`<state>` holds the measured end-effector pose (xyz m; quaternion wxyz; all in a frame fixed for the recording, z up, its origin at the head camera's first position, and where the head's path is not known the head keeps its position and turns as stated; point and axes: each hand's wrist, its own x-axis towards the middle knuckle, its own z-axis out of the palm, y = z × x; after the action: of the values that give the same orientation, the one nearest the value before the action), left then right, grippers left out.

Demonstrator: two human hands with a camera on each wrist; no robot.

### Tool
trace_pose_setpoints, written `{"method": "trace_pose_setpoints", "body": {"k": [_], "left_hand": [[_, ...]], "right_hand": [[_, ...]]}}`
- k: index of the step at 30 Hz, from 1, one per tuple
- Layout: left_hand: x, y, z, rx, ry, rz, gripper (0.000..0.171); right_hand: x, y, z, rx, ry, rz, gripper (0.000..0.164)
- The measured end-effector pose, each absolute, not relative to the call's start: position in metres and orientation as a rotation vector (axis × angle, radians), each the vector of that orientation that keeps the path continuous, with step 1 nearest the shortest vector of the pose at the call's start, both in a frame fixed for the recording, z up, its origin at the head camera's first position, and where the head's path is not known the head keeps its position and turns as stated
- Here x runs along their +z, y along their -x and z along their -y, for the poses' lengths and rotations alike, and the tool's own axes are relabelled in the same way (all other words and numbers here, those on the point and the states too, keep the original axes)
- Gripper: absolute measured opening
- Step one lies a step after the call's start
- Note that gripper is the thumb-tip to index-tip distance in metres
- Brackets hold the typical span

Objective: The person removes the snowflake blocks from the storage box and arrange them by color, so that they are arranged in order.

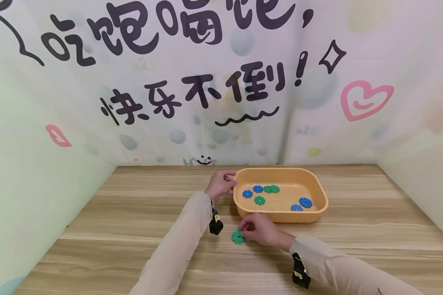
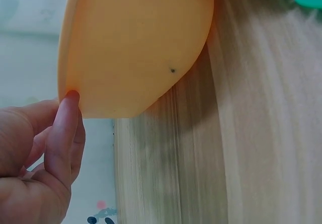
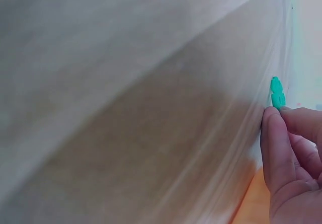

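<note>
An orange plastic basin (image 1: pixel 280 217) stands on the wooden table with several blue and green notched discs inside, among them a green disc (image 1: pixel 259 200) and a blue disc (image 1: pixel 305 202). At its left end, my left hand (image 1: pixel 220 184) pinches the rim between thumb and fingers; the left wrist view shows the fingertips on the basin's wall (image 2: pixel 136 48). In front of the basin, my right hand (image 1: pixel 262 230) pinches a green notched disc (image 1: pixel 237 237) by its edge. The right wrist view shows this green disc (image 3: pixel 276 91) nearly edge-on between thumb and fingers.
The wood-grain table (image 1: pixel 133 229) meets a printed cloth backdrop (image 1: pixel 170 135) behind the basin, with light cloth walls at both sides. Black wrist devices (image 1: pixel 215 223) sit on both sleeves.
</note>
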<state>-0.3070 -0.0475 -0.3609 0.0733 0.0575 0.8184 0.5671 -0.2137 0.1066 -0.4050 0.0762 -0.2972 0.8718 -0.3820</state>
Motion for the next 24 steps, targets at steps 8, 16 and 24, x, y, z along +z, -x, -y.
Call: {"method": "trace_pose_setpoints", "body": {"k": [8, 16, 24], "left_hand": [[-0.360, 0.306, 0.048, 1.686, -0.167, -2.462, 0.035], [-0.360, 0.308, 0.047, 1.692, -0.174, -2.465, 0.036], [-0.362, 0.308, 0.048, 1.676, -0.188, -2.472, 0.035]], "right_hand": [[-0.404, 0.214, -0.108, -1.137, 0.919, -2.607, 0.006], [-0.399, 0.211, -0.111, -1.139, 0.926, -2.588, 0.010], [-0.389, 0.204, -0.117, -1.169, 0.939, -2.463, 0.016]]}}
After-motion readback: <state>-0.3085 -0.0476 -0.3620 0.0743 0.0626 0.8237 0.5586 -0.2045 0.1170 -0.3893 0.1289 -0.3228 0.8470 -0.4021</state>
